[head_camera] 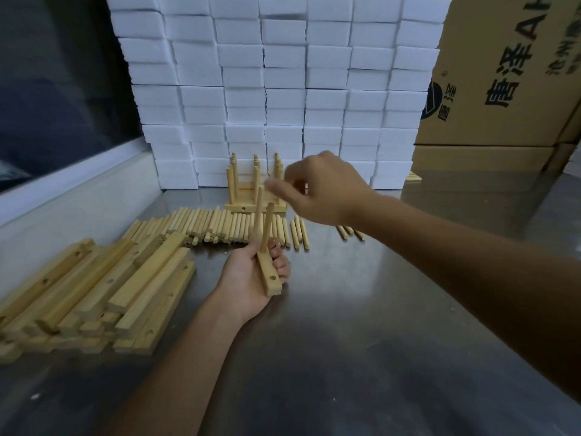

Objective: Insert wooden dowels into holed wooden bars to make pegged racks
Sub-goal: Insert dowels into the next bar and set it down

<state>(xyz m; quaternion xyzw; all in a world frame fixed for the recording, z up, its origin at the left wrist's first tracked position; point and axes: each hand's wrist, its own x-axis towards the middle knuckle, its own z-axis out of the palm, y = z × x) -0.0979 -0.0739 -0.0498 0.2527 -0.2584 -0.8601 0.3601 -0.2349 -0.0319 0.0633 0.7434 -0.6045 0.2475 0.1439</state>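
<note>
A: Two dowels (263, 225) stand upright in the bar (269, 273); one hole near its close end is still bare.

B: Who holds the bar?

A: The left hand (251, 278), palm up, fingers curled round it just above the table (361, 325). The right hand (317, 188) is up beyond the left, over the dowel tops. Its fingers are bent and blurred, and I cannot tell whether they pinch anything.

B: So which step is this?

A: Mid-bar, I'd judge: two pegs in, a third wanted. Loose dowels (220, 226) lie in a row just beyond the left hand, under the right.

B: And the next move?

A: Probably a dowel from that row, stood end-on over the bare hole and pushed straight down while the left keeps the bar steady. A tilt would jam it.

B: What else is about?

A: Spare bars (103, 287) piled off to the left of the left hand; finished racks (251, 187) beyond the right hand, against stacked white blocks (283, 89); a carton (503, 73) further right.
</note>
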